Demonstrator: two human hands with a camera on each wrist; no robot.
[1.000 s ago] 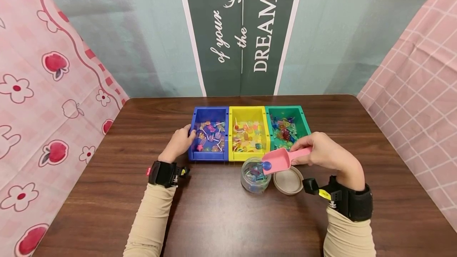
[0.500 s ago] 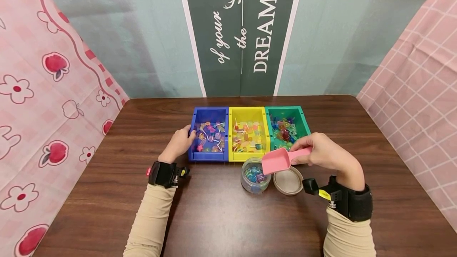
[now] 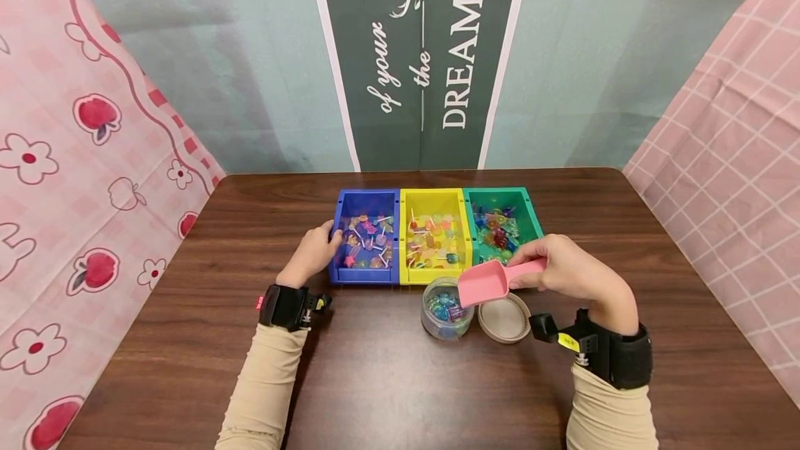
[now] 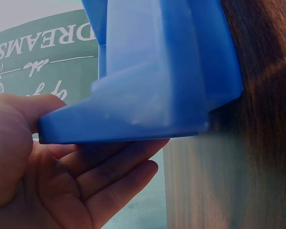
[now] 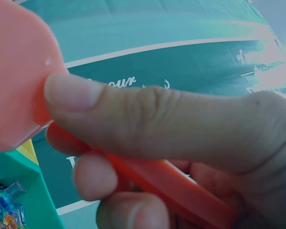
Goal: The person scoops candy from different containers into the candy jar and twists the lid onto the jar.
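In the head view my right hand (image 3: 565, 266) grips a pink scoop (image 3: 484, 282) by its handle, thumb along the top in the right wrist view. The scoop tilts down to the left, its lip over the rim of a clear jar (image 3: 447, 328), with nothing in its pan. Blue, teal and purple translucent pieces (image 3: 445, 306) lie in the jar. My left hand (image 3: 312, 253) holds the left wall of a blue bin (image 3: 369, 274). In the left wrist view the thumb lies on one side of that blue wall (image 4: 128, 114) and the fingers on the other.
A yellow bin (image 3: 435, 274) and a green bin (image 3: 496, 193) adjoin the blue one in a row, each holding small colourful charms. A round lid (image 3: 503, 319) lies right of the jar. Patterned cloths surround the brown table (image 3: 387, 380).
A round blue piece at the scoop's lip has dropped into the jar, where more blue and purple pieces now show. Both hands have stayed almost still.
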